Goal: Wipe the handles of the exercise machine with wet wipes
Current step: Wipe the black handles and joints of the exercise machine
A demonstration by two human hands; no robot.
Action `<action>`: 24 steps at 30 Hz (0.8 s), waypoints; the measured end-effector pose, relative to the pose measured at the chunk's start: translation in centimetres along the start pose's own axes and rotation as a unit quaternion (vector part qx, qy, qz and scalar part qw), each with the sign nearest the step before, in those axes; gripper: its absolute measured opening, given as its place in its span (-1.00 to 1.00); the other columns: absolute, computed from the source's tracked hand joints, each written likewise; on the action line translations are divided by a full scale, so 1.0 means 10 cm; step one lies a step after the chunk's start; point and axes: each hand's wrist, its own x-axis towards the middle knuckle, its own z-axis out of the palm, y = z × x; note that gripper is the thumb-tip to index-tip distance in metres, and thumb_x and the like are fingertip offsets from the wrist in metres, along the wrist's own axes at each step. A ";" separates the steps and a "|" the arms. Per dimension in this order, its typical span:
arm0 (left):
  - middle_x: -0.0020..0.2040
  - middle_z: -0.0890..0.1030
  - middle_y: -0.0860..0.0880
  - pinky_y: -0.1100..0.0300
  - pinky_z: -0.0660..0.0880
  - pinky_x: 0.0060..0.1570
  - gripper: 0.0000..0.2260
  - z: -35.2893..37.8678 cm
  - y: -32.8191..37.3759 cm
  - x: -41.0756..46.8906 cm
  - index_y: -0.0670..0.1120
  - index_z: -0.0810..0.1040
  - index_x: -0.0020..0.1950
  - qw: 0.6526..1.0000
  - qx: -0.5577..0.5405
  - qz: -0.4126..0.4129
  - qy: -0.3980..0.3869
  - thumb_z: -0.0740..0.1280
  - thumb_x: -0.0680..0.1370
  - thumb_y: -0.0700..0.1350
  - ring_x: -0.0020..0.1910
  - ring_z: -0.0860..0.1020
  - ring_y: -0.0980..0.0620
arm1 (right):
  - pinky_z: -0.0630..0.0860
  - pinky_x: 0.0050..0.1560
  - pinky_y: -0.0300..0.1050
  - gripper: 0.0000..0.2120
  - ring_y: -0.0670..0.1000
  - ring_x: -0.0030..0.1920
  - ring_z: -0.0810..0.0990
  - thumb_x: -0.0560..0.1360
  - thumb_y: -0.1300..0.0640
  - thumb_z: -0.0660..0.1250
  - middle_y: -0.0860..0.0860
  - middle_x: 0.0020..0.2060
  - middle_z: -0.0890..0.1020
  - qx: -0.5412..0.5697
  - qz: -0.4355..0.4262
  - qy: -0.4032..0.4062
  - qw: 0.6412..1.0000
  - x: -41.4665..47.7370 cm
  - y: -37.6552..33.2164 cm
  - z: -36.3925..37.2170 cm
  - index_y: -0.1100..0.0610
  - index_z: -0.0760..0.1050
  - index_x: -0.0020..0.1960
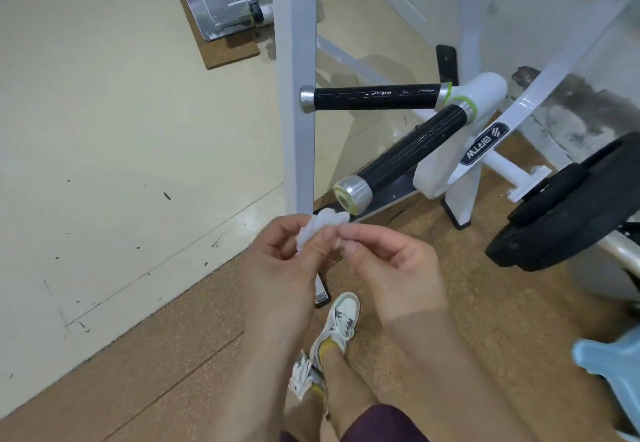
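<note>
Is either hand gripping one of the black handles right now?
No, the left hand and right hand both pinch the crumpled wipe, and the upper handle and lower handle have no hand on them.

Wipe (320,228) white; upper handle (372,96) and lower handle (412,152) black, silver end caps (307,99), green rings (449,91); frame (298,60) white. Floor (173,355) speckled cork-brown, wall (104,129) cream with dark scuffs. Shoe (343,317) white-grey, sock (325,348) yellow, weight plate (571,206) black.

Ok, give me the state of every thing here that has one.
wet wipe: crumpled, held between both hands, touching no handle.
left hand: holds the wipe.
right hand: pinches the wipe.
upper handle: horizontal, no hand on it.
lower handle: slanted, no hand on it.
</note>
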 end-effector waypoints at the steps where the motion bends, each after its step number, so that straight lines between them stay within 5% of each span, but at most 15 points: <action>1: -0.33 0.67 -0.03 0.06 0.59 -0.21 -0.95 -0.02 0.06 0.04 0.01 0.65 -0.20 0.999 0.014 0.025 0.014 0.49 0.39 -0.12 -0.30 0.62 -0.05 | 0.50 -0.16 -0.36 -0.75 -0.17 -0.15 0.65 0.46 0.37 0.34 -0.06 -0.20 0.71 -0.056 -0.035 -0.010 0.998 -0.03 -0.05 -0.01 0.04 0.67 -0.13; 7: -0.21 0.70 0.17 0.26 0.50 -0.16 -0.88 0.07 0.27 0.56 0.12 0.69 -0.18 0.990 0.088 0.110 -0.002 0.46 0.43 -0.13 -0.22 0.61 0.22 | 0.47 -0.02 -0.37 -0.75 -0.15 0.04 0.51 0.50 0.27 0.31 -0.15 0.07 0.55 -0.370 -0.231 -0.026 0.899 0.15 -0.35 -0.27 0.02 0.60 0.10; 10: -0.08 0.70 0.19 0.12 0.56 0.03 -0.86 0.11 0.22 0.78 0.10 0.70 -0.05 0.973 0.168 0.051 -0.153 0.39 0.49 -0.12 -0.03 0.62 0.18 | 0.54 0.01 -0.08 -0.70 -0.03 0.09 0.52 0.45 0.22 0.28 -0.07 0.12 0.55 -0.483 -0.283 -0.065 0.826 0.32 -0.33 -0.29 0.06 0.56 0.15; 12: 0.03 0.67 0.14 0.01 0.48 0.21 -0.76 0.05 0.21 0.80 -0.02 0.67 0.07 0.951 0.176 0.010 -0.256 0.31 0.54 0.06 0.07 0.60 0.12 | 0.58 -0.05 -0.05 -0.68 -0.04 0.09 0.52 0.40 0.22 0.29 -0.06 0.12 0.56 -0.510 -0.298 -0.088 0.802 0.37 -0.33 -0.33 0.05 0.55 0.14; 14: 0.06 0.67 0.09 0.10 0.44 0.24 -0.65 0.02 0.22 0.82 -0.06 0.67 0.08 0.940 0.173 -0.012 -0.295 0.26 0.53 0.14 0.12 0.58 0.15 | 0.60 -0.08 -0.03 -0.66 -0.03 0.10 0.54 0.40 0.26 0.32 -0.06 0.12 0.58 -0.517 -0.315 -0.106 0.789 0.42 -0.35 -0.41 0.06 0.54 0.16; 16: 0.00 0.70 0.08 0.24 0.46 0.14 -0.75 0.07 0.30 0.88 -0.03 0.70 0.02 0.951 0.153 -0.037 -0.267 0.36 0.45 0.05 0.08 0.61 0.18 | 0.60 -0.07 -0.04 -0.62 -0.03 0.13 0.54 0.42 0.28 0.36 -0.08 0.16 0.55 -0.530 -0.315 -0.140 0.775 0.45 -0.38 -0.48 0.03 0.51 0.21; 19: -0.15 0.73 -0.06 0.16 0.56 -0.03 -0.75 0.23 0.41 1.05 -0.11 0.72 -0.12 0.956 0.145 -0.089 -0.240 0.49 0.27 -0.03 -0.09 0.65 0.04 | 0.60 -0.08 -0.13 -0.55 -0.10 0.12 0.50 0.37 0.24 0.42 -0.12 0.22 0.47 -0.545 -0.295 -0.182 0.763 0.55 -0.42 -0.55 -0.02 0.46 0.22; 22: -0.22 0.72 -0.10 0.22 0.53 -0.18 -0.79 0.36 0.44 1.13 -0.12 0.72 -0.18 0.951 0.166 -0.075 -0.251 0.51 0.26 -0.04 -0.21 0.63 0.04 | 0.51 0.04 -0.25 -0.68 -0.14 0.07 0.50 0.43 0.20 0.33 -0.10 0.19 0.52 -0.518 -0.290 -0.168 0.787 0.72 -0.47 -0.58 0.00 0.53 0.17; 24: -0.18 0.72 -0.06 0.23 0.54 -0.10 -0.86 0.35 0.48 1.12 -0.11 0.72 -0.13 0.943 0.186 -0.065 -0.267 0.48 0.36 -0.10 -0.14 0.66 0.05 | 0.42 0.10 -0.30 -0.74 -0.13 0.05 0.53 0.46 0.17 0.28 -0.12 0.08 0.59 -0.488 -0.288 -0.134 0.813 0.87 -0.59 -0.56 0.00 0.57 0.11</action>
